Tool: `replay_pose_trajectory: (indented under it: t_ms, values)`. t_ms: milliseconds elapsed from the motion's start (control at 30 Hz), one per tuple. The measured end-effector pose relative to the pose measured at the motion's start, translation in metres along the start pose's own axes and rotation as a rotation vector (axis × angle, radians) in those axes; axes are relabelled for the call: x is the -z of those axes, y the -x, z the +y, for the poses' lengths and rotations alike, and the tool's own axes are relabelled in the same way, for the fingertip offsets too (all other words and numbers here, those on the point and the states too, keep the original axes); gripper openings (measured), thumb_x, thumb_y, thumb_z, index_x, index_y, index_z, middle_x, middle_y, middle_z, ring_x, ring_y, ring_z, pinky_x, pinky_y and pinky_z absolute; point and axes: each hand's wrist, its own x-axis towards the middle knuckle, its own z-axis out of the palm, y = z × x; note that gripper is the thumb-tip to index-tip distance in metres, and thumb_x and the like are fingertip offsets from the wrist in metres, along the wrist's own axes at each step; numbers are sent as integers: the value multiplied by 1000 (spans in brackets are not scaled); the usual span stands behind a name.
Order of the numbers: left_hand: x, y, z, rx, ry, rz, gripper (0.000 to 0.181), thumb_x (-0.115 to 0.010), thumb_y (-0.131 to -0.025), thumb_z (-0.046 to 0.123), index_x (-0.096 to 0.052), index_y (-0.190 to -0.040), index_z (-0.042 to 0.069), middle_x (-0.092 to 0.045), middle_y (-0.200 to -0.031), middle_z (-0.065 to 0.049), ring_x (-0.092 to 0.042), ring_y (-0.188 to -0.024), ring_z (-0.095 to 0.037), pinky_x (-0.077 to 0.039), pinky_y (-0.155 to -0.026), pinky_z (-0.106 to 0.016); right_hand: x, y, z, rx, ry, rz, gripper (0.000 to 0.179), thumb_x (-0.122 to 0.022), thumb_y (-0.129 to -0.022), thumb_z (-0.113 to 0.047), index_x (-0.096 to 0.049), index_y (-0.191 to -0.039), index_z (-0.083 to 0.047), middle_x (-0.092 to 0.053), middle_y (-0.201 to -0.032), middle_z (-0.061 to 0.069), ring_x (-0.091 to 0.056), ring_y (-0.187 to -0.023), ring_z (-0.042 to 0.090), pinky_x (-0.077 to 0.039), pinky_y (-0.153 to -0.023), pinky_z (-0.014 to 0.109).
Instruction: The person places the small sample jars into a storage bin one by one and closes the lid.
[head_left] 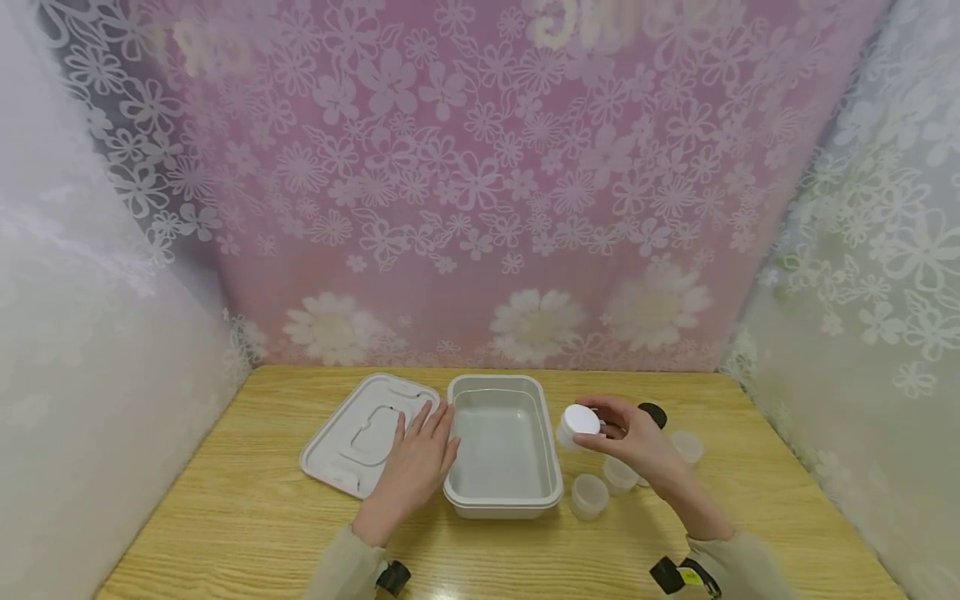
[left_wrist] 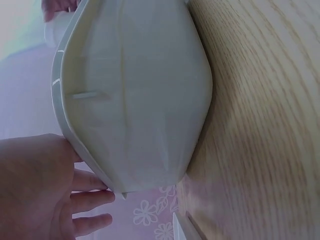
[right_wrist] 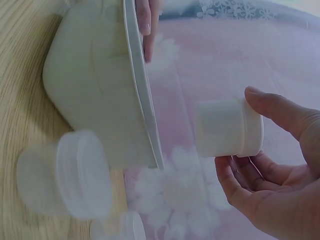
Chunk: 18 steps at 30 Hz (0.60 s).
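My right hand holds a small white-lidded jar above the table, just right of the bin. In the right wrist view the thumb presses one side of the jar, with the fingers against the other. A deep rectangular white plastic bin stands in the middle. My left hand rests at the bin's left rim, its fingers extended and holding nothing. In the left wrist view those fingers reach along the rim's edge. The bin's inside shows only its pale bottom.
Left of the bin lies its flat white lid, partly under my left hand. Several translucent small jars stand to the right, some behind my right forearm. A black-topped item sits behind the right hand. Floral curtains enclose the wooden table.
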Motion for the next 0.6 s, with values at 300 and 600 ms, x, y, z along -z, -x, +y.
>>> replay_pose_trajectory:
  t_ms: [300, 600]
  values:
    - [0, 0, 1, -17, -25, 1, 49, -54, -105, 26, -52, -145, -2, -52, -149, -18, -45, -141, -37, -32, -114, -63, -33, -24, -2, 39, -9, -29, 58, -81, -88, -16, -56, -139, -3, -57, -136, 19, -60, -121, 34, -55, -93, 27]
    - [2, 0, 3, -44, -46, 24, 48, -56, -105, 24, -54, -143, -4, -53, -147, -20, -48, -139, -39, -37, -112, -60, -64, -41, 2, 64, 27, -104, 57, -81, -88, -18, -58, -136, -1, -60, -133, 16, -61, -120, 32, -54, -98, 36]
